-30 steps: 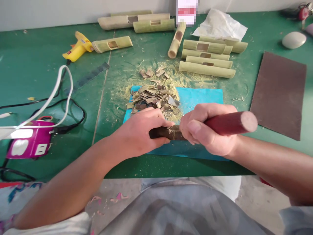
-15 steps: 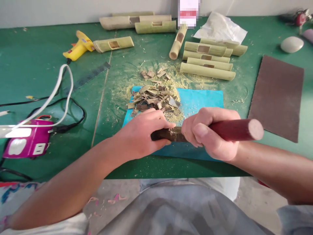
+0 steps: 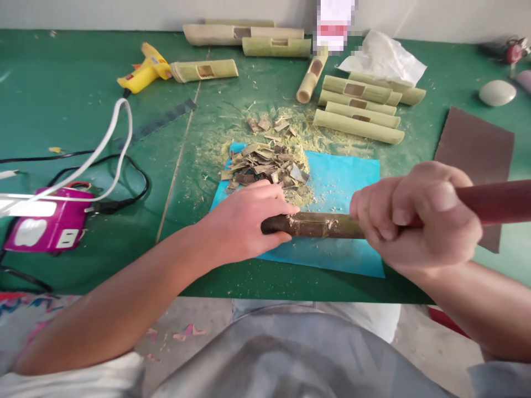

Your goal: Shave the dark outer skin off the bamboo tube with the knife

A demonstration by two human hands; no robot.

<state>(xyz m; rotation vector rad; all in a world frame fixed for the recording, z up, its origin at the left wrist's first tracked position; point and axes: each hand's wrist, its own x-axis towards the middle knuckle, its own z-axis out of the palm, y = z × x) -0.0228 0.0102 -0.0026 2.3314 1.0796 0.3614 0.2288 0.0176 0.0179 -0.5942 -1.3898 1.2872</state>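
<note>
Closed round the left end of a brown bamboo tube [image 3: 315, 225], my left hand [image 3: 249, 218] keeps it lying over the blue sheet [image 3: 344, 182]. Shallow cuts with pale shreds show along the tube's upper side. My right hand [image 3: 423, 221] is wrapped in a fist round a tool with a dark red handle [image 3: 506, 202], which points out to the right. The tool's working end is hidden behind the fist, and so is the tube's right end. Behind my left hand lies a heap of bamboo chips [image 3: 265, 163] on yellowish dust.
Several cut bamboo tubes [image 3: 359, 119] with square openings lie at the back. A yellow glue gun [image 3: 147, 72], cables and a purple power adapter [image 3: 50, 224] are at left. Brown sandpaper [image 3: 473, 143] and a pale egg-shaped object [image 3: 496, 93] lie at right.
My right hand has moved right along the bamboo tube with the red-handled tool, uncovering more of the tube. My left hand keeps its hold. The view has shifted slightly.
</note>
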